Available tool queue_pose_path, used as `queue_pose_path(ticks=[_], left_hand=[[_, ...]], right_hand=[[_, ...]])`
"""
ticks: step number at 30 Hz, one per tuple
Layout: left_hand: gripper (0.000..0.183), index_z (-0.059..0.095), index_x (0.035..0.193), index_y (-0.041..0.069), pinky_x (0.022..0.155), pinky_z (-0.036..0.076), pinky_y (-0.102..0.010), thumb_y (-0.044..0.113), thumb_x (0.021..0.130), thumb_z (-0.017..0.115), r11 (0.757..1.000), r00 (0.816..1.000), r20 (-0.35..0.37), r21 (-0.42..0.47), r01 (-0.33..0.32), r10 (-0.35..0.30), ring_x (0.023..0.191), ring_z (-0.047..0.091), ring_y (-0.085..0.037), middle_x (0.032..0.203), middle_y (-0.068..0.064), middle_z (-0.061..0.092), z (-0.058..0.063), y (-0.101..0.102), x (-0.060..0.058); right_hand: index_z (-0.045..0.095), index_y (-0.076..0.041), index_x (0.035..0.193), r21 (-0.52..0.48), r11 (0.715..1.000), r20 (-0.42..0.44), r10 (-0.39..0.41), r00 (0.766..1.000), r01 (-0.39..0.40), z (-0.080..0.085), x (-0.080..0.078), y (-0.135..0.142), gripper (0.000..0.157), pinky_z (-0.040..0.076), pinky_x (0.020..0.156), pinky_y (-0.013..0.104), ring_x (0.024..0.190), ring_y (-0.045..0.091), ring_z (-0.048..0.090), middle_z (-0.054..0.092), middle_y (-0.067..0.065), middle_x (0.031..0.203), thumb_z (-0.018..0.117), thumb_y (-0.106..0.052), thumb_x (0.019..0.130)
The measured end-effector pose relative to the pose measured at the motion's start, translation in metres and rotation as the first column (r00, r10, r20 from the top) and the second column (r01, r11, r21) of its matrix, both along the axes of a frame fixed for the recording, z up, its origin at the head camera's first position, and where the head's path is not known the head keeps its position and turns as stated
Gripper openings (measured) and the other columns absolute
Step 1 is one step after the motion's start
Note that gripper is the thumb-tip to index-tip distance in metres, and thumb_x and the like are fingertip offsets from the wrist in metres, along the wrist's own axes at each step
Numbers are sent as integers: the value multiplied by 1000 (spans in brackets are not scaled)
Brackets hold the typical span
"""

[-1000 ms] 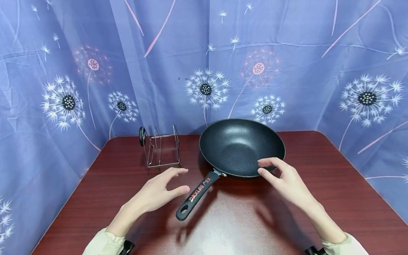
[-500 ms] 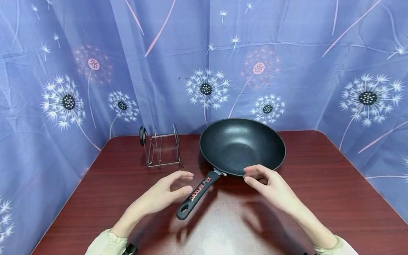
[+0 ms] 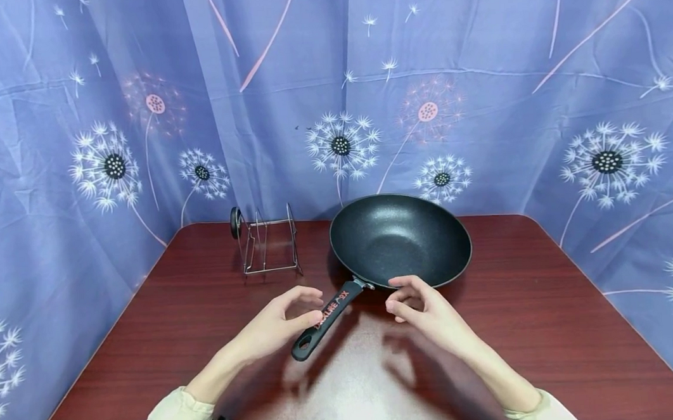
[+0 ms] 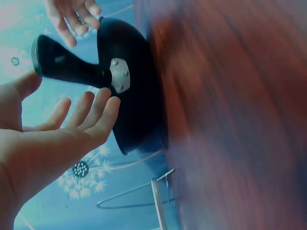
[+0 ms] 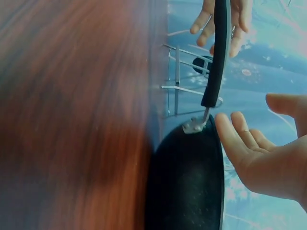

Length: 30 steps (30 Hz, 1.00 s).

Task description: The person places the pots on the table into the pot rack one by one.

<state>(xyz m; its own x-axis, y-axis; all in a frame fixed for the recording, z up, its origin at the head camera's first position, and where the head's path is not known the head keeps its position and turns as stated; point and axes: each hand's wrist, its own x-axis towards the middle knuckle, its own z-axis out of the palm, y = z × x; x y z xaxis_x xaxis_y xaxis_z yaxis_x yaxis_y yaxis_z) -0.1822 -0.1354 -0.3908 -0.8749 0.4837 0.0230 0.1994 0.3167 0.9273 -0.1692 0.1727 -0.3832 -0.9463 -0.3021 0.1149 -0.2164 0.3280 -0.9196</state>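
Observation:
A black wok (image 3: pixel 398 241) rests on the table, its bowl facing up and its handle (image 3: pixel 333 315) slanting toward the near left. My left hand (image 3: pixel 276 321) is beside the handle, fingers loosely bent and thumb tip overlapping the handle in the head view. In the left wrist view that hand (image 4: pixel 72 120) holds nothing, its fingers apart around the handle's side. My right hand (image 3: pixel 427 310) hovers by the wok's near rim with its fingers loosely curved. The right wrist view shows this hand (image 5: pixel 264 148) with nothing in its grasp, fingertips right at the rim near the handle joint.
A wire rack (image 3: pixel 268 242) with a round black part at its left end stands at the back left of the reddish wooden table (image 3: pixel 164 308). A blue curtain (image 3: pixel 285 111) with dandelion prints surrounds the table's back and sides.
My right hand has moved left along the wok's near rim toward the handle, its fingers curving more. My left hand has shifted slightly right to the handle. Wok and rack stay put.

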Motion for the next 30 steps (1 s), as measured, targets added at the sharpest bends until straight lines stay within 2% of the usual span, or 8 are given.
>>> queue_pose_path(ticks=[4, 9, 12, 15, 18, 23, 26, 30], left_hand=[[45, 53, 136, 14, 92, 53, -31, 30, 96, 66, 999, 999, 49, 38, -11, 10, 120, 60, -24, 134, -11, 58, -3, 5, 4], [50, 47, 140, 10, 86, 54, -32, 26, 96, 65, 994, 992, 123, 112, 1, -15, 114, 63, -27, 137, -17, 51, -3, 11, 8], [54, 44, 142, 8, 82, 55, -35, 25, 96, 66, 992, 988, 151, 127, 22, -42, 108, 64, -28, 137, -18, 49, -4, 13, 10], [58, 40, 144, 8, 82, 56, -40, 24, 95, 68, 990, 982, 177, 131, 47, -70, 103, 64, -30, 137, -19, 48, -6, 16, 12], [61, 37, 144, 8, 83, 57, -42, 22, 94, 69, 987, 980, 181, 152, 56, -83, 98, 66, -27, 137, -23, 47, -7, 19, 14], [59, 35, 144, 8, 81, 57, -35, 17, 95, 67, 980, 982, 169, 192, 48, -81, 95, 69, -21, 139, -27, 45, -9, 25, 15], [61, 32, 146, 8, 80, 57, -32, 16, 95, 65, 979, 981, 176, 200, 46, -82, 94, 70, -22, 138, -27, 44, -10, 28, 15], [64, 28, 148, 8, 80, 58, -32, 15, 96, 64, 976, 978, 190, 211, 43, -84, 95, 71, -28, 135, -29, 46, -12, 30, 16]], right_hand=[[48, 2, 133, -90, 996, 50, 33, 998, -29, -3, -1, -6, 43, 59, 81, 32, 92, 23, 70, 63, 23, 107, 64, -13, 96], [50, 0, 131, -139, 990, 108, 26, 994, -11, -5, -1, -15, 41, 60, 80, 37, 94, 32, 69, 60, 19, 102, 65, -14, 95], [49, 0, 130, -167, 986, 135, 24, 991, -2, -6, 0, -21, 41, 60, 81, 43, 92, 32, 69, 58, 14, 101, 65, -14, 95], [49, 0, 130, -196, 981, 131, 29, 991, -2, -6, -1, -28, 40, 60, 81, 43, 92, 30, 69, 56, 14, 104, 65, -12, 95], [48, 1, 131, -201, 980, 103, 27, 994, -6, -6, -2, -35, 42, 60, 79, 35, 92, 25, 69, 55, 18, 111, 65, -13, 95], [50, 0, 131, -192, 981, 91, 19, 996, -1, -5, -5, -47, 42, 59, 77, 30, 89, 16, 68, 52, 23, 122, 66, -13, 95], [50, 1, 130, -187, 982, 92, 14, 996, 3, -6, -8, -51, 40, 59, 77, 31, 86, 15, 68, 53, 20, 115, 66, -10, 94], [49, 3, 129, -192, 981, 98, 6, 995, 13, -9, -11, -56, 40, 60, 74, 33, 86, 19, 68, 55, 15, 102, 64, -7, 93]])
